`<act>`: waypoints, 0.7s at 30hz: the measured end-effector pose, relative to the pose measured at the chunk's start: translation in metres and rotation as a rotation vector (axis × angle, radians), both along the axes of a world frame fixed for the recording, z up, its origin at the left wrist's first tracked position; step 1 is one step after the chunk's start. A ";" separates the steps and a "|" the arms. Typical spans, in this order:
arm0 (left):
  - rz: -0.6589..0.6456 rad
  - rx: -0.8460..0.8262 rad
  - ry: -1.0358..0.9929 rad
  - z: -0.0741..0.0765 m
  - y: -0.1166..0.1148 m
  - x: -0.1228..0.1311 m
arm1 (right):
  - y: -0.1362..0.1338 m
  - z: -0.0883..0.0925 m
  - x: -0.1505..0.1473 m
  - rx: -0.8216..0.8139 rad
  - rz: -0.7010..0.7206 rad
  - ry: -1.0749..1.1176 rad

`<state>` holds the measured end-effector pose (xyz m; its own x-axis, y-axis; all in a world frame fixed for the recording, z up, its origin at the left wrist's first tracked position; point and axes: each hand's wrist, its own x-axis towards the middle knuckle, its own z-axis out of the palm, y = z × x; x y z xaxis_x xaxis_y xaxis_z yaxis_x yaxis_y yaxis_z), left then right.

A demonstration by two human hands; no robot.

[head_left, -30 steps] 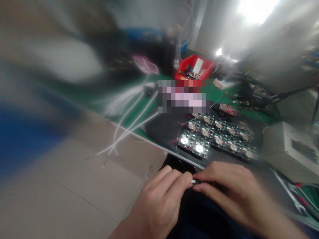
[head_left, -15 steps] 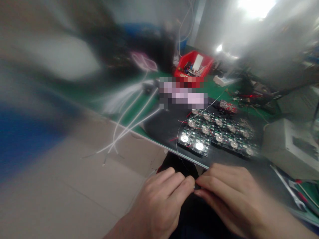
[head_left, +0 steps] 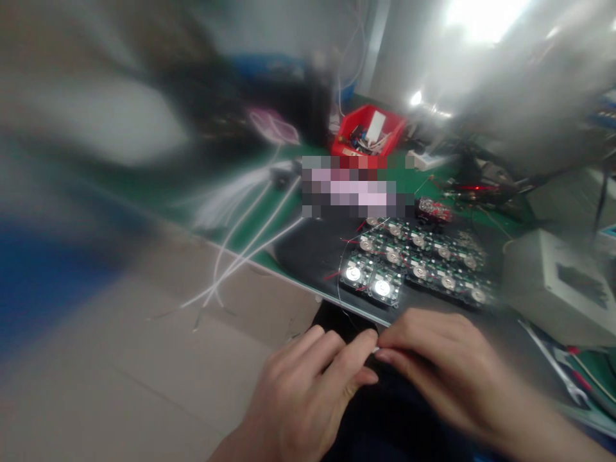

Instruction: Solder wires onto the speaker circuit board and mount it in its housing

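Observation:
My left hand (head_left: 308,385) and my right hand (head_left: 443,366) meet at the fingertips over my dark clothing, just off the table's front edge. A tiny white piece (head_left: 376,350) shows between them; the fingertips hide most of it. My right thumb and forefinger are pinched on it. The fingers of my left hand are curled, its forefinger tip at the piece and its thumb a little lower. Beyond the hands, rows of circuit boards with round metal discs (head_left: 382,287) lie on the black mat (head_left: 308,250). A thin wire (head_left: 339,276) runs down towards my hands.
White cables (head_left: 240,253) hang over the table's edge at the left. A red bin (head_left: 394,131) with parts stands at the back. At the right are a grey box (head_left: 548,289) and a wrench (head_left: 553,366). Small red-and-silver parts (head_left: 436,210) lie behind the boards.
The thumb of my left hand now shows below its forefinger, and the white piece between the hands is easier to see. The view has shifted slightly.

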<state>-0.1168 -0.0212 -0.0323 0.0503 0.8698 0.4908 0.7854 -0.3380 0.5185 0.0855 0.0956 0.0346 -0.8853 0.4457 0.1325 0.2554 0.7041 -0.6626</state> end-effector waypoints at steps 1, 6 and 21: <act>0.007 0.023 0.004 -0.001 0.000 0.000 | 0.000 -0.002 -0.001 -0.010 0.004 0.008; 0.050 0.045 -0.016 -0.005 -0.002 0.002 | -0.001 -0.007 -0.007 -0.017 0.021 0.027; 0.334 -0.384 -0.651 -0.008 0.002 -0.007 | 0.211 0.010 -0.098 0.349 -0.442 -0.493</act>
